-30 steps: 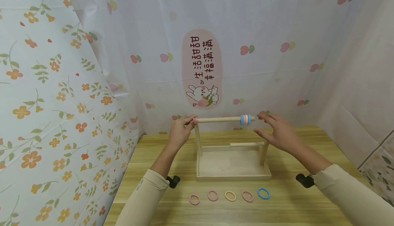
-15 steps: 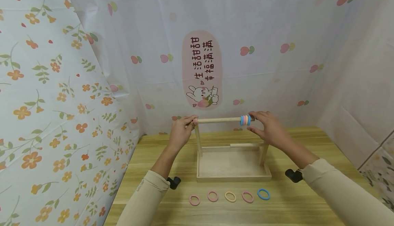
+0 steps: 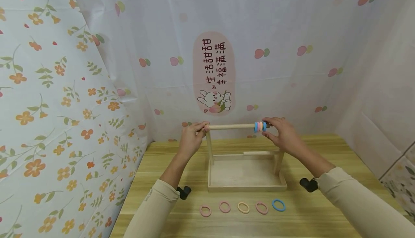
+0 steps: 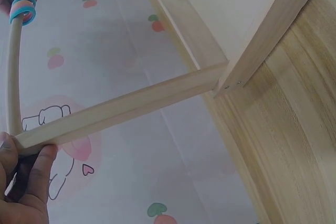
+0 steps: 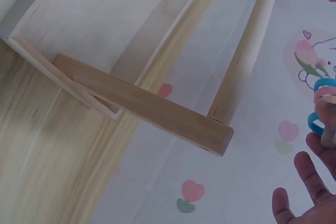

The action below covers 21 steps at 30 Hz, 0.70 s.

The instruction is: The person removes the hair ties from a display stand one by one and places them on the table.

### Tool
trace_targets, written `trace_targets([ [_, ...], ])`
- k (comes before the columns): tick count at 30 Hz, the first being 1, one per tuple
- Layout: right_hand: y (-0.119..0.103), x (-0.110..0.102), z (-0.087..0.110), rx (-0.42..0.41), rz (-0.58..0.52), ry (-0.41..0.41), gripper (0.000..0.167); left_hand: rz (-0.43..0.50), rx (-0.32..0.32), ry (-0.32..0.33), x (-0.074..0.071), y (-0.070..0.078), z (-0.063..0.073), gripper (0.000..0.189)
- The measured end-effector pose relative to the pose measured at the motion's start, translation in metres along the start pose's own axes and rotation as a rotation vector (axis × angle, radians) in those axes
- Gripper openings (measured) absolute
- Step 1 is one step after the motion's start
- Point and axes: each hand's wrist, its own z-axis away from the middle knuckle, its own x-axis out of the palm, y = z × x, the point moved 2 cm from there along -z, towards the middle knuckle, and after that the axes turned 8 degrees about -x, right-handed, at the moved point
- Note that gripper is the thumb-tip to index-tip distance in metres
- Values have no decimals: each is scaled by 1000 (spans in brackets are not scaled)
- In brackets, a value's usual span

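Observation:
My left hand (image 3: 190, 137) pinches the top of the left post (image 3: 210, 146) of a wooden rack, as the left wrist view also shows up close. From that post a rod (image 3: 231, 126) runs right to a free end. Several hair ties (image 3: 260, 127), blue, pink and yellow, are bunched around the rod near this end. My right hand (image 3: 283, 133) has its thumb and fingertips at the rod's end, pinching the outermost blue hair tie (image 5: 315, 123). Its other fingers are spread in the right wrist view. The rod's tip is partly hidden by that hand.
The rack's tray-like base (image 3: 248, 188) stands on the wooden table (image 3: 162, 202). A shorter, lower rod (image 3: 260, 153) projects left from the right post (image 3: 279, 162). In front lies a row of loose hair ties: pink, yellow (image 3: 243, 207) and blue (image 3: 279, 205). Patterned cloth hangs behind.
My right hand has come left to the rod's free end and taken the outer blue hair tie, which has slid slightly right. My left hand keeps its place on the post.

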Motion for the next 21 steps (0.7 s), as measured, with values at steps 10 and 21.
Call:
trace_targets([
  [10, 3, -3, 3, 27, 9, 60, 46, 27, -21, -5, 0, 2, -1, 37],
  [21, 9, -7, 11, 40, 42, 82, 41, 33, -19, -1, 0, 0, 0, 37],
])
